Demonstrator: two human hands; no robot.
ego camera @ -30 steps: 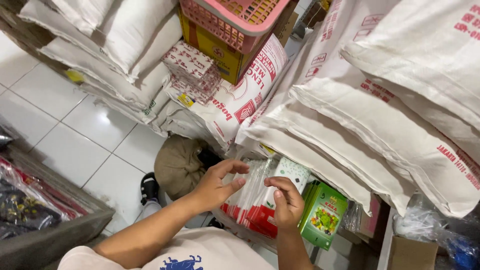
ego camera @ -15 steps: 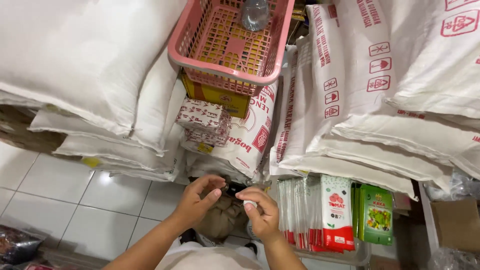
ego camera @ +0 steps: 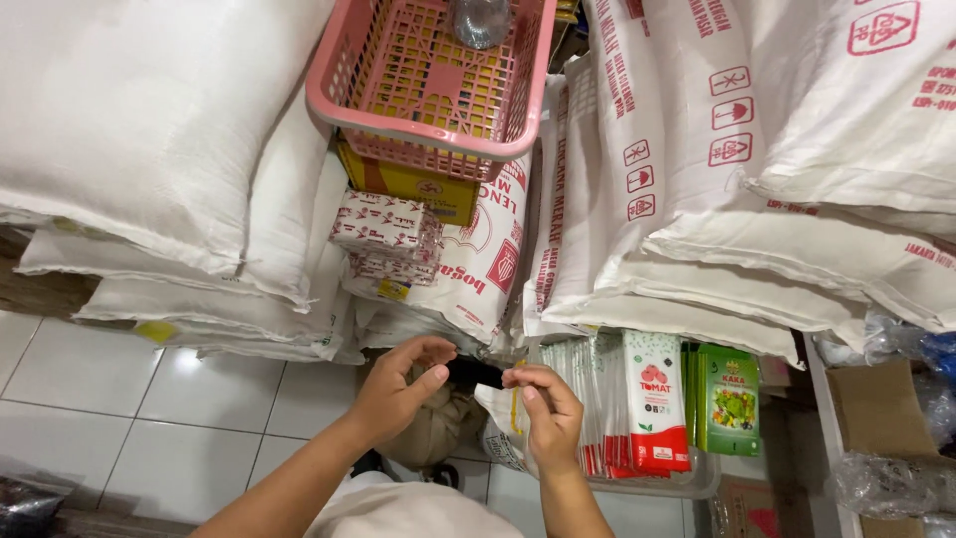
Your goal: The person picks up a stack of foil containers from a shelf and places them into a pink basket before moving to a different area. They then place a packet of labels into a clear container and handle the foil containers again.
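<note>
White sacks (ego camera: 149, 149) are piled high on the left, with a pink basket (ego camera: 428, 80) perched on a yellow box (ego camera: 408, 184). Below, the left hand (ego camera: 398, 394) pinches one end of a small black thing (ego camera: 476, 373). The right hand (ego camera: 543, 413) pinches the other end and a small clear bag (ego camera: 503, 418). Just right, seed packets (ego camera: 652, 408) stand in a clear tub (ego camera: 697, 478).

White sacks (ego camera: 149, 130) printed in red are stacked high above a pale tiled floor (ego camera: 149, 399), with a pink plastic basket (ego camera: 428, 85) resting on a yellow box (ego camera: 408, 184) under even light.
</note>
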